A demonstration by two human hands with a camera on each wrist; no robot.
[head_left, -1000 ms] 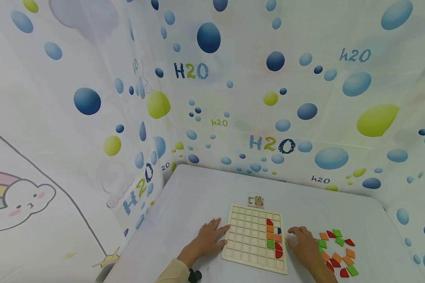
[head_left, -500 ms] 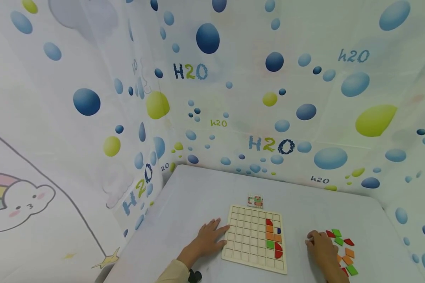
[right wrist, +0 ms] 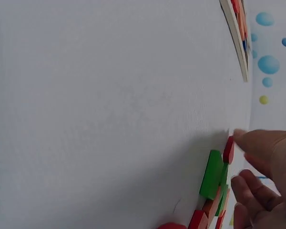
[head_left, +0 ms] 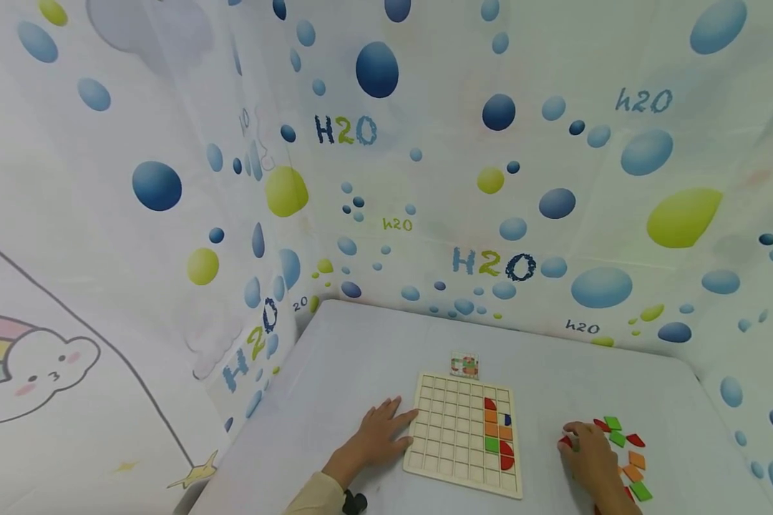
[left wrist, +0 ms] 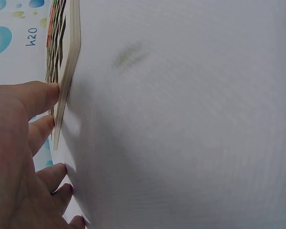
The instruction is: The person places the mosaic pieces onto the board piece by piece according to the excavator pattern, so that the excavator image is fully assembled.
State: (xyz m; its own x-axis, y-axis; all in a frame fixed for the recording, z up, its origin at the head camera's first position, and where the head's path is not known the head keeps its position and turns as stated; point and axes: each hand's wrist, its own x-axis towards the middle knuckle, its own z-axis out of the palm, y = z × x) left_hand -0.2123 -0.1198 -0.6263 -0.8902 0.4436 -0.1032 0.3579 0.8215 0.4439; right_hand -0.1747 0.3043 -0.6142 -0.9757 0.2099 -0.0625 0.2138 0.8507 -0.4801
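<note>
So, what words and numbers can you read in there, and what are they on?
All on the bubbly wall covering:
"H2O", top middle
"h2O", top right
"h2O", green, middle
"H2O", below it, rightward
"h2O", low right
"H2O", tilted, lower left
"20", small, lower left
"h2O", sideways in the left-wrist view, likely a repeat
Too faint: a mark left of the top "H2O"
Too small: any print on the little card

I see smooth, bare-looking wood on the grid board, a matt, smooth counter, and smooth tiles, possibly painted wood, though blurred.
</note>
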